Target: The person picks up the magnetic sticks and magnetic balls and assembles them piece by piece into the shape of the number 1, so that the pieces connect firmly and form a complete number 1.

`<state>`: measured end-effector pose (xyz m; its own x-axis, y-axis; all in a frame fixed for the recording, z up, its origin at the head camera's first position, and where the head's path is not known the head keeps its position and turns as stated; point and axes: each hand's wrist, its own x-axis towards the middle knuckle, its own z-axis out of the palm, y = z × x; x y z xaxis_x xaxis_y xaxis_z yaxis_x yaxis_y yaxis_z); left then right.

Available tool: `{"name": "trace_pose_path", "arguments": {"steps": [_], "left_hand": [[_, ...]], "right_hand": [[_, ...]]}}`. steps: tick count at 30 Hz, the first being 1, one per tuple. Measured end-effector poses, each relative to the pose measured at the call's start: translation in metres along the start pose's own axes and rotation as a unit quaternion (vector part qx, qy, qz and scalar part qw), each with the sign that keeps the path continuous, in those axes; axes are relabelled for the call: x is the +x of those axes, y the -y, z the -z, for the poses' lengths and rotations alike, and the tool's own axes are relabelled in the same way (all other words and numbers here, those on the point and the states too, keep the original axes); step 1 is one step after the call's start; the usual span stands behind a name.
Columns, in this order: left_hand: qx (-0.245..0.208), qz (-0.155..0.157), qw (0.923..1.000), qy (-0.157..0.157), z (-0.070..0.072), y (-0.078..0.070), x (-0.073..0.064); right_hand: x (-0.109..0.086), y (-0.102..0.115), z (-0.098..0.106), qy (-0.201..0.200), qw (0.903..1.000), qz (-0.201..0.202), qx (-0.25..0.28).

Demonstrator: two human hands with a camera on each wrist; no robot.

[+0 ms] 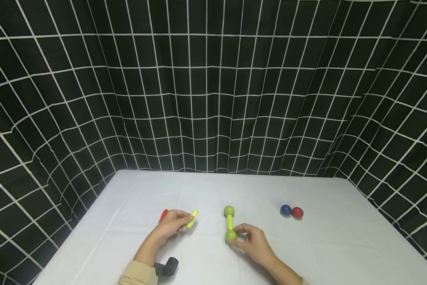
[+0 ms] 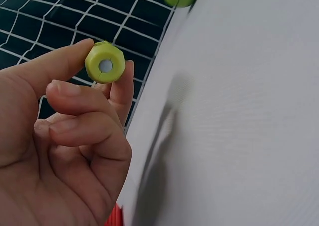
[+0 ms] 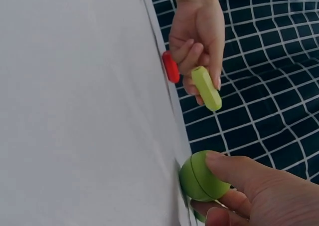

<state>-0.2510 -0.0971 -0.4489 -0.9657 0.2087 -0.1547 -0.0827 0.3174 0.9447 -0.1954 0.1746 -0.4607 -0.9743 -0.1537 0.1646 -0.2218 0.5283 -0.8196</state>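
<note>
My left hand (image 1: pixel 171 225) pinches a short yellow-green rod (image 1: pixel 191 219) between thumb and fingertips, raised over the white table. Seen end-on in the left wrist view, the rod (image 2: pixel 110 55) is faceted, with a round grey disc in its end. On the table, two green balls are joined by a second yellow-green rod (image 1: pixel 229 222). Thumb and fingers of my right hand (image 1: pixel 255 242) grip the near ball (image 1: pixel 230 236); the far ball (image 1: pixel 229 211) stands at the rod's other end. Partly hidden behind the left hand lies a red rod (image 1: pixel 163 215).
To the right on the white-covered table (image 1: pixel 327 237), a blue ball (image 1: pixel 286 210) sits beside a red ball (image 1: pixel 297 213). A black wrist mount (image 1: pixel 168 267) juts from the left sleeve. Dark curtains (image 1: pixel 213 99) with a white grid stand behind and at both sides.
</note>
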Motion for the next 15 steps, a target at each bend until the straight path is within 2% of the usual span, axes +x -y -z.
{"name": "trace_pose_path", "arguments": {"steps": [5, 15], "left_hand": [[0.005, -0.001, 0.9999, 0.014, -0.006, -0.001, -0.001], [0.027, 0.002, 0.9982, 0.053, -0.026, -0.002, -0.003]], "right_hand": [[0.005, 0.0, 0.0, 0.0, 1.0, 0.003, -0.005], [0.01, 0.001, -0.001, -0.004, 0.9994, -0.036, -0.004]]}}
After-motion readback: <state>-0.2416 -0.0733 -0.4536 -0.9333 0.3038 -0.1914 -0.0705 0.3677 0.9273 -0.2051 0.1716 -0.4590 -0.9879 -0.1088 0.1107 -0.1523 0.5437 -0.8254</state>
